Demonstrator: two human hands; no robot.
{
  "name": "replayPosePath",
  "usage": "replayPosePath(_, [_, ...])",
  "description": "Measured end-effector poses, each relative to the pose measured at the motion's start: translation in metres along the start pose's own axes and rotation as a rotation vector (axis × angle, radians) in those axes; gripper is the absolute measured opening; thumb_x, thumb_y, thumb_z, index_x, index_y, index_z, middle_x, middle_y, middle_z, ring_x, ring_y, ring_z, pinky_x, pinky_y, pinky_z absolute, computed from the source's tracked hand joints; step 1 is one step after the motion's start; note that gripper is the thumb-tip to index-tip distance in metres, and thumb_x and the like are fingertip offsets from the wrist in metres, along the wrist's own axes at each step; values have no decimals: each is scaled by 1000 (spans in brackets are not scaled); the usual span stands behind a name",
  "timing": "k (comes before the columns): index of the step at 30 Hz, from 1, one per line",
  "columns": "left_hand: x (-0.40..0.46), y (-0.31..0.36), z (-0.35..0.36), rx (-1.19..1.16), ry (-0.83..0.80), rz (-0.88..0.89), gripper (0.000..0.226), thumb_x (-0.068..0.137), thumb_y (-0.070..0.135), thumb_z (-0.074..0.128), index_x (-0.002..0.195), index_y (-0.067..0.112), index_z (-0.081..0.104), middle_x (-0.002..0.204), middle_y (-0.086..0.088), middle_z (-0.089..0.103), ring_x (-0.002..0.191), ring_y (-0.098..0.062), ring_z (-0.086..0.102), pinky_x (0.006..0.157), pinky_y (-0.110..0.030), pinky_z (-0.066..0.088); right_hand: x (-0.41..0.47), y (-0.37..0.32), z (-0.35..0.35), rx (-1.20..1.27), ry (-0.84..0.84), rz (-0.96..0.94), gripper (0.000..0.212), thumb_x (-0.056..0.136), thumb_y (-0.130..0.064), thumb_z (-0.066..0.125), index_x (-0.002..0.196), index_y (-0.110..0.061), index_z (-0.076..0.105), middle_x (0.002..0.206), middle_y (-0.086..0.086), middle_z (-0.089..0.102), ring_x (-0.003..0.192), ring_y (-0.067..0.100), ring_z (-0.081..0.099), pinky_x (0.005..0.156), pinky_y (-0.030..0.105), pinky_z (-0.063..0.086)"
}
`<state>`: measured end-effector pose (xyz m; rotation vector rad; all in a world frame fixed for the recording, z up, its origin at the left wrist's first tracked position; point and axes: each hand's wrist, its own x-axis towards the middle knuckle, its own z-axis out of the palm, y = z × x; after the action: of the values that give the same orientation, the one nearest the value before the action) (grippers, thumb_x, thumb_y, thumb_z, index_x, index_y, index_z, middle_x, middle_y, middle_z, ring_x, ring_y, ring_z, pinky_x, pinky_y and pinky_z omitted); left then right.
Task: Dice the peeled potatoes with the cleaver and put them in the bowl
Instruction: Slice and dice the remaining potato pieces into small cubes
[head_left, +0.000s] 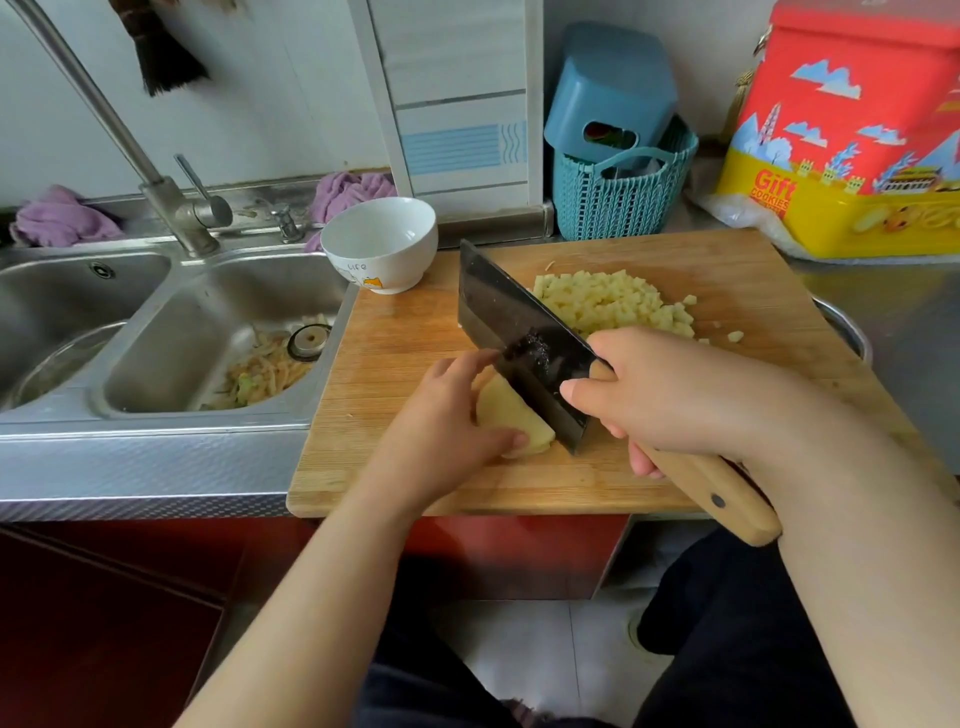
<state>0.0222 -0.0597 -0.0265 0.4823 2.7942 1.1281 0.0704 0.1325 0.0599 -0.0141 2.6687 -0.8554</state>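
A peeled potato piece (506, 418) lies near the front of the wooden cutting board (405, 332). My left hand (441, 426) holds it down, thumb on its near edge and fingers curled over the top. The dark cleaver (514, 332) stands edge-down against the potato's right side. My right hand (670, 395) grips its wooden handle, thumb pressed on the blade's flank. A heap of diced potato (613, 304) sits behind the blade. The white bowl (379, 244) stands empty at the board's back left corner.
A double steel sink (171, 353) with vegetable peelings and a tall faucet (176, 208) lies left of the board. A teal basket (618, 192) and a red and yellow cookie tin (852, 135) stand behind it. A metal pot rim (847, 327) shows at the board's right edge.
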Motion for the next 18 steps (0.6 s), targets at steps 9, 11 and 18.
replayPosePath(9, [-20,0,13,98,82,211,67,69,39,84,124,37,46,134,14,29,103,-11,53,86,-31,50,-7,6,-3,-108,-22,-20,30,101,-41,45,75,-30,32,74,7,68,48,14,66,50,30,47])
replayPosePath(11, [-20,-4,14,96,117,230,58,70,40,83,117,33,50,132,13,32,102,-14,55,83,-28,49,-9,5,-2,-139,-28,-33,31,100,-41,45,75,-30,33,62,4,66,45,12,63,51,30,45])
replayPosePath(18, [-17,-9,23,214,286,270,43,75,44,75,106,20,57,120,2,48,104,-22,51,85,-32,46,8,-1,-4,-129,-37,-100,27,101,-37,48,77,-32,35,68,3,66,46,8,60,51,28,49])
